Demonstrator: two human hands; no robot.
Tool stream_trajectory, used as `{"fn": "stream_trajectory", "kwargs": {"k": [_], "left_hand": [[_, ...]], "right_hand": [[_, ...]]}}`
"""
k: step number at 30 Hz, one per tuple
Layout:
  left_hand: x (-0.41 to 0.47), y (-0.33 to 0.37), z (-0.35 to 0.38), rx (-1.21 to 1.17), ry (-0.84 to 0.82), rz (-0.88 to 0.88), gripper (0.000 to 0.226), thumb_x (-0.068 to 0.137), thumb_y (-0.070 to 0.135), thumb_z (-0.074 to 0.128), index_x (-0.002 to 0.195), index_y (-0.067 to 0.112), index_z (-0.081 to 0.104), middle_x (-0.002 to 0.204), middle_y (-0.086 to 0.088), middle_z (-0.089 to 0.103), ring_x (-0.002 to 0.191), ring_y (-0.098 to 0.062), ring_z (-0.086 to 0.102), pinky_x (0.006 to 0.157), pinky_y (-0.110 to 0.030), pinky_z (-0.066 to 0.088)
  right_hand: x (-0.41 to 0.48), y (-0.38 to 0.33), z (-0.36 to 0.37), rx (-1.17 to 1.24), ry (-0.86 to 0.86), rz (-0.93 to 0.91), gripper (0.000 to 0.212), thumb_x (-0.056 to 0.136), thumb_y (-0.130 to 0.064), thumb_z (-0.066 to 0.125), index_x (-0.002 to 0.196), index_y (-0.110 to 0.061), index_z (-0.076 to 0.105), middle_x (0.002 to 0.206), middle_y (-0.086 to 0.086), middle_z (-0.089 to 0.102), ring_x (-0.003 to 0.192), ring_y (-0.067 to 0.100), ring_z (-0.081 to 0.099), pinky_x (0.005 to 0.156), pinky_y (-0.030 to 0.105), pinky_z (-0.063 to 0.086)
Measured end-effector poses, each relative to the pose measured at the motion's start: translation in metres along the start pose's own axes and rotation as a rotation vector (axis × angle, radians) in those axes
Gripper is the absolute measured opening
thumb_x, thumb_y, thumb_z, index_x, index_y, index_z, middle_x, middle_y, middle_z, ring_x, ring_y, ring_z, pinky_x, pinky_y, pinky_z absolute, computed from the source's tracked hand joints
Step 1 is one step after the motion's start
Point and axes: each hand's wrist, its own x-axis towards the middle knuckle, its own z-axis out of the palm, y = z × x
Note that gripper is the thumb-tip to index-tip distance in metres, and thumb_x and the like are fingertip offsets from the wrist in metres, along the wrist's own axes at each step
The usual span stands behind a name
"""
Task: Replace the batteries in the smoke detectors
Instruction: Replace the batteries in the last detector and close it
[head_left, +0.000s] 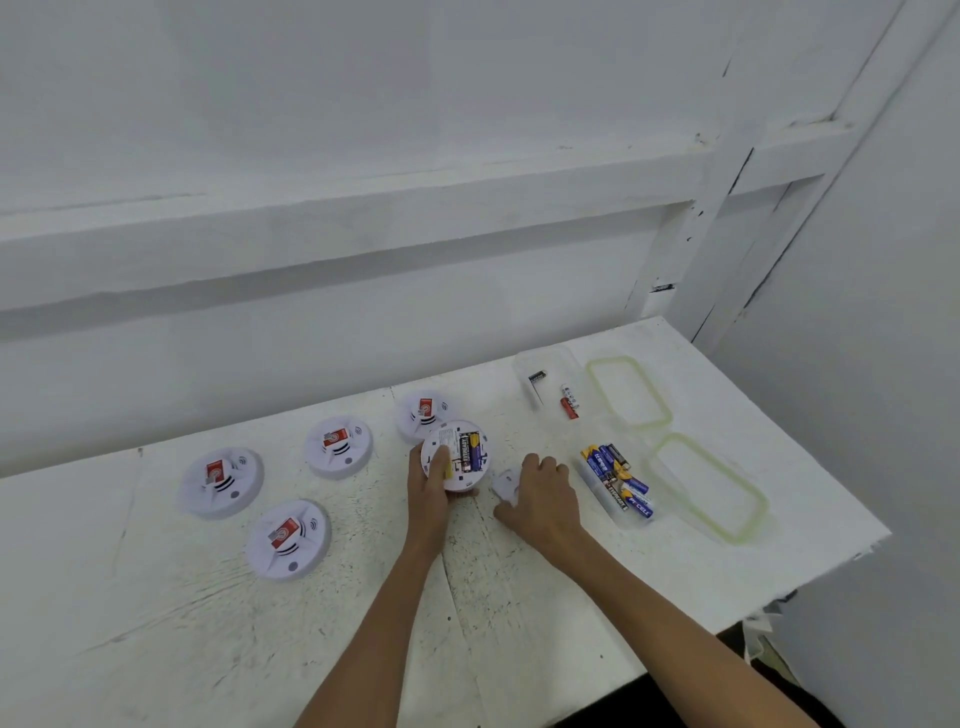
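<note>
Your right hand (540, 493) rests on the worktop (156, 623), fingers closed on a small white cover (505, 486). Your left hand (431, 488) grips the open smoke detector (456, 456), back tilted toward you, its batteries (467, 451) lengthwise, pointing away.

white table (156, 623) (scuffed); white walls (363, 104)

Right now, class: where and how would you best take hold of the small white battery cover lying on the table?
Pinch the battery cover by its thin edges, from above: it lies flat on the table, beside the right hand.
</note>
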Motion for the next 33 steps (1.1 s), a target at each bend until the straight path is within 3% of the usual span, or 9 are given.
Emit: {"fn": "stream_trajectory", "kwargs": {"k": [3, 7, 9, 14, 17, 21, 23, 30, 33], "left_hand": [[0.001, 0.0, -0.006, -0.055, -0.017, -0.051, 0.028, 0.105, 0.018, 0.047, 0.132, 0.022, 0.055, 0.128, -0.01, 0.067, 0.106, -0.03, 0.071, 0.07, -0.048, 0.064], [0.002, 0.006, -0.007, -0.004, -0.059, -0.031, 0.053, 0.083, 0.025, 0.049, 0.135, 0.026, 0.058, 0.128, -0.01, 0.069, 0.101, -0.036, 0.072, 0.057, -0.039, 0.06], [-0.001, 0.007, -0.002, 0.023, -0.112, -0.006, 0.059, 0.082, 0.026, 0.048, 0.14, 0.027, 0.055, 0.123, -0.005, 0.072, 0.097, -0.028, 0.074, 0.06, -0.036, 0.058], [-0.003, 0.002, -0.001, 0.058, -0.179, -0.003, 0.045, 0.099, 0.032, 0.046, 0.142, 0.02, 0.05, 0.116, -0.015, 0.071, 0.079, -0.021, 0.068, 0.055, -0.027, 0.053], [0.0, -0.002, -0.005, 0.029, -0.211, -0.031, 0.043, 0.11, 0.038, 0.033, 0.14, 0.02, 0.058, 0.129, -0.018, 0.068, 0.099, -0.021, 0.069, 0.078, -0.028, 0.057], [0.005, -0.005, -0.008, 0.07, -0.202, -0.111, 0.082, 0.088, 0.08, 0.039, 0.13, 0.016, 0.068, 0.113, -0.029, 0.067, 0.089, -0.028, 0.054, 0.073, -0.045, 0.057], [0.008, -0.007, -0.01, 0.088, -0.236, -0.099, 0.089, 0.078, 0.092, 0.045, 0.124, 0.02, 0.069, 0.107, -0.024, 0.064, 0.091, -0.031, 0.052, 0.074, -0.04, 0.051], [0.0, 0.004, -0.007, 0.143, -0.271, -0.016, 0.053, 0.085, 0.056, 0.065, 0.131, 0.033, 0.056, 0.106, -0.005, 0.073, 0.083, -0.025, 0.061, 0.068, -0.037, 0.049], [0.0, 0.004, -0.008, 0.154, -0.267, -0.018, 0.051, 0.086, 0.046, 0.065, 0.134, 0.031, 0.054, 0.108, 0.004, 0.074, 0.089, -0.018, 0.066, 0.08, -0.042, 0.05]], "right_hand": [[0.001, 0.003, -0.003, 0.164, 0.085, 0.045, 0.064, 0.077, -0.053, 0.067, 0.117, -0.007, 0.047, 0.114, 0.009, 0.051, 0.106, 0.027, 0.05, 0.072, 0.032, 0.042], [0.002, -0.001, -0.018, 0.498, 0.184, 0.07, 0.067, 0.074, -0.054, 0.071, 0.122, -0.011, 0.052, 0.114, 0.003, 0.053, 0.102, 0.019, 0.053, 0.079, 0.032, 0.048], [0.004, -0.007, -0.025, 0.589, 0.224, 0.007, 0.066, 0.073, -0.051, 0.074, 0.125, -0.015, 0.053, 0.115, 0.0, 0.054, 0.102, 0.017, 0.055, 0.081, 0.031, 0.051], [0.013, -0.016, -0.035, 0.442, 0.212, -0.341, 0.061, 0.076, -0.041, 0.076, 0.127, -0.015, 0.056, 0.12, 0.0, 0.053, 0.108, 0.017, 0.05, 0.085, 0.024, 0.045], [0.016, -0.019, -0.034, 0.334, 0.186, -0.426, 0.062, 0.076, -0.041, 0.077, 0.128, -0.014, 0.057, 0.123, 0.002, 0.053, 0.111, 0.019, 0.048, 0.087, 0.027, 0.047], [0.018, -0.019, -0.029, 0.286, 0.191, -0.446, 0.062, 0.078, -0.043, 0.076, 0.129, -0.014, 0.055, 0.125, 0.003, 0.053, 0.113, 0.02, 0.046, 0.09, 0.029, 0.046], [0.017, -0.018, -0.027, 0.277, 0.2, -0.456, 0.061, 0.079, -0.043, 0.075, 0.129, -0.015, 0.055, 0.125, 0.002, 0.054, 0.112, 0.02, 0.046, 0.09, 0.033, 0.048], [0.02, -0.019, -0.029, 0.201, 0.183, -0.493, 0.063, 0.08, -0.051, 0.071, 0.133, -0.022, 0.053, 0.129, -0.006, 0.055, 0.115, 0.017, 0.047, 0.09, 0.04, 0.044], [0.02, -0.019, -0.032, 0.204, 0.137, -0.503, 0.064, 0.082, -0.052, 0.07, 0.136, -0.023, 0.05, 0.131, -0.007, 0.055, 0.118, 0.016, 0.046, 0.092, 0.04, 0.04]]}}
